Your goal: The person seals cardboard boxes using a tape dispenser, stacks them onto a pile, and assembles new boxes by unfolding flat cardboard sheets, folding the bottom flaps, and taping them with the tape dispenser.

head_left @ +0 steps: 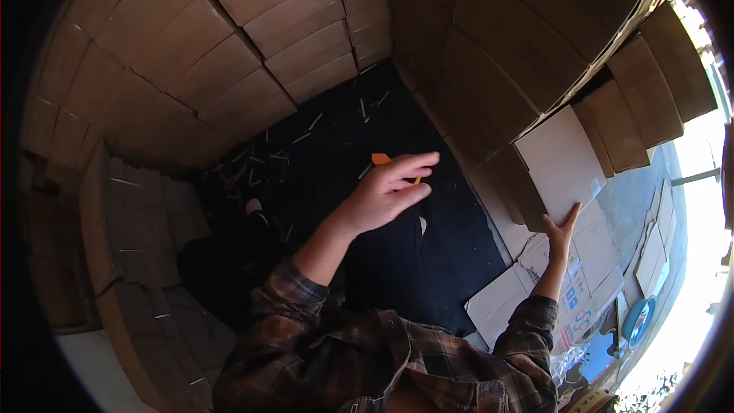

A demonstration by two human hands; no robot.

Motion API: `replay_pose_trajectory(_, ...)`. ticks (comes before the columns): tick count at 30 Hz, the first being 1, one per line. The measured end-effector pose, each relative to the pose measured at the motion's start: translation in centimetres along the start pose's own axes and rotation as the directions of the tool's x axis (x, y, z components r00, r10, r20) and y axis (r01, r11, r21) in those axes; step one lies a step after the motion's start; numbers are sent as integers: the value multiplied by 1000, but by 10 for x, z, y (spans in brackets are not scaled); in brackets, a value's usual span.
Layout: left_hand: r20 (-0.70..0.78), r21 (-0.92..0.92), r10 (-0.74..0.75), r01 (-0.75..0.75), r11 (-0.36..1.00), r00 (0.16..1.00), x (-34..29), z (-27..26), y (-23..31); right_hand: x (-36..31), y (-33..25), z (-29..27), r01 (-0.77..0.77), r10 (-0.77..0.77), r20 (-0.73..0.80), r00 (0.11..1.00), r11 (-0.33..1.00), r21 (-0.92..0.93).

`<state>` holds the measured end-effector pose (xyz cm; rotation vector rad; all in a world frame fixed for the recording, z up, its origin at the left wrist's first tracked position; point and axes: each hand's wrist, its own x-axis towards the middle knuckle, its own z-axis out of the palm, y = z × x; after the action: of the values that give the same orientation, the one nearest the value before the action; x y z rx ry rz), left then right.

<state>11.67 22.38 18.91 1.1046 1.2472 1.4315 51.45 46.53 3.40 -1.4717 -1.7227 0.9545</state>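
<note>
My left hand [390, 195] is raised over the dark floor, its fingers and thumb curved toward the right. An orange and yellow object [380, 158] shows behind the knuckles and between the fingers; the hand hides most of it, so its kind cannot be made out. On the right, my right hand [562, 235] grips the near edge of a cardboard box [562, 157], thumb and fingers spread across its corner. This box has a pale upper face with a piece of clear tape near the edge, and it sits against the stacked boxes.
Stacked cartons [283, 8] form a wall at far left, and more cartons [497, 38] stack up at right. Thin pale strips [306, 130] litter the black floor [451, 260]. Flattened cardboard [497, 302], clear plastic [569, 363] and a blue ring-shaped roll [638, 321] lie at lower right.
</note>
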Motion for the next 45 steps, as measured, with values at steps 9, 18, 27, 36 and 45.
replay_pose_trajectory(9,-827,178,3,256,950,563,-187,-132,36,39,12,23,69,-96,-101,990,968,-243)
replay_pose_trajectory(18,-904,332,238,232,914,356,-284,-158,39,83,83,-11,-116,55,-104,993,623,-773)
replay_pose_trajectory(27,-615,423,765,899,112,194,-406,-193,101,12,-23,48,-110,-112,-184,976,474,-873)
replay_pose_trajectory(36,-739,-129,672,969,-211,48,-451,-267,145,18,24,72,23,-129,-51,990,520,-854)
replay_pose_trajectory(45,-664,51,703,953,-297,255,-475,-288,177,-13,-45,94,291,-265,150,952,646,-706)
